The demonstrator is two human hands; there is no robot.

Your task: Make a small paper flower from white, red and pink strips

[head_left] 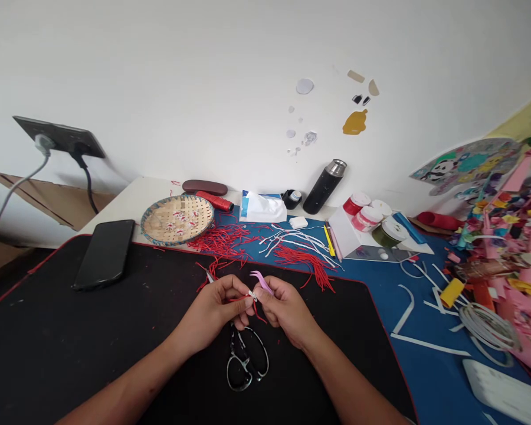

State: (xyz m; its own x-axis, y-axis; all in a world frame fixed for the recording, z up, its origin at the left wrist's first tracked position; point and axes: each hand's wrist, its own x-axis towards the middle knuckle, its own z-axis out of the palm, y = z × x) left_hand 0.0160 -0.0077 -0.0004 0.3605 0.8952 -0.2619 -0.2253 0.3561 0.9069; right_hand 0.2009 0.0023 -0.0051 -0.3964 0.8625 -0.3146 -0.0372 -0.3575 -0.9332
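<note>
My left hand (223, 304) pinches a small piece of knotted cord (253, 296), white with red strands, between thumb and fingers. Opposite it, my right hand (283, 307) has its thumb and forefinger at the white part of that cord. Purple curved-tip tweezers (261, 280) are tucked in the same right hand, their tips pointing up and left. Beneath my left hand a pair of scissors (248, 363) lies on the black mat (327, 330); the hand hides its middle, and a blade tip shows beyond the knuckles.
Behind the hands lie red cords (223, 239) and white cords (296, 236). A woven basket (177, 219) holds small red-and-white pieces. A phone (105, 254) rests at left. A black flask (325, 186), thread spools (389, 231) and a pink paper pile (526, 283) stand right.
</note>
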